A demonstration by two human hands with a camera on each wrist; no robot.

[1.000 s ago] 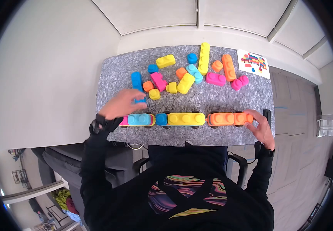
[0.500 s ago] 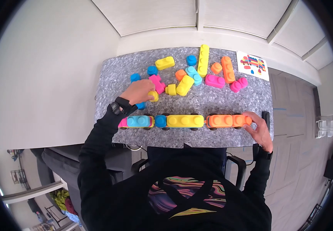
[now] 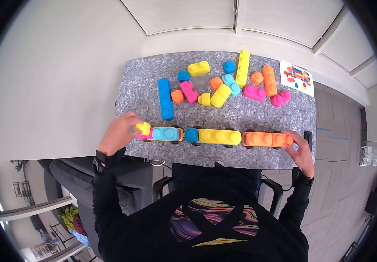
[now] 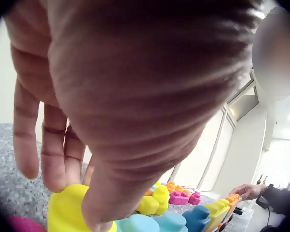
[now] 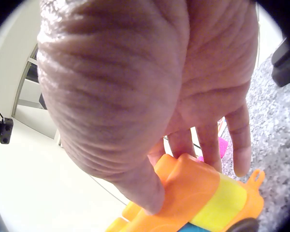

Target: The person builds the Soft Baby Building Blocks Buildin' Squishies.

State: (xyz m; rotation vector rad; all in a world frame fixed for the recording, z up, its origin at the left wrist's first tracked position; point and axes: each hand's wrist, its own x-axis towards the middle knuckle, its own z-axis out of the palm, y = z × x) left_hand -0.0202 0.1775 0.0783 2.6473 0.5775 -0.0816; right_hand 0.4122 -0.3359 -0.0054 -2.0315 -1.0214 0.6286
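In the head view, my left hand [image 3: 119,132] pinches a small yellow block [image 3: 143,128] between thumb and fingers. That block overlaps the pink end of the left train car, beside a light blue block [image 3: 166,133]. My right hand [image 3: 301,153] grips the orange block [image 3: 282,140] at the far right end of the train. The right wrist view shows the thumb on one side of that orange block [image 5: 191,188] and fingers on the other. Between the end cars, a dark blue block [image 3: 192,135] and a long yellow block [image 3: 220,137] top the middle car.
Loose blocks lie behind the train, among them a long blue block [image 3: 165,98], a pink block [image 3: 189,91] and a tall yellow one [image 3: 242,69]. A printed picture sheet [image 3: 297,78] lies at the back right corner. A black object [image 3: 308,139] stands by the right edge.
My left hand moved from the long blue block to the small yellow block, picked it up and carried it to the train's left end. The right hand keeps its grip.
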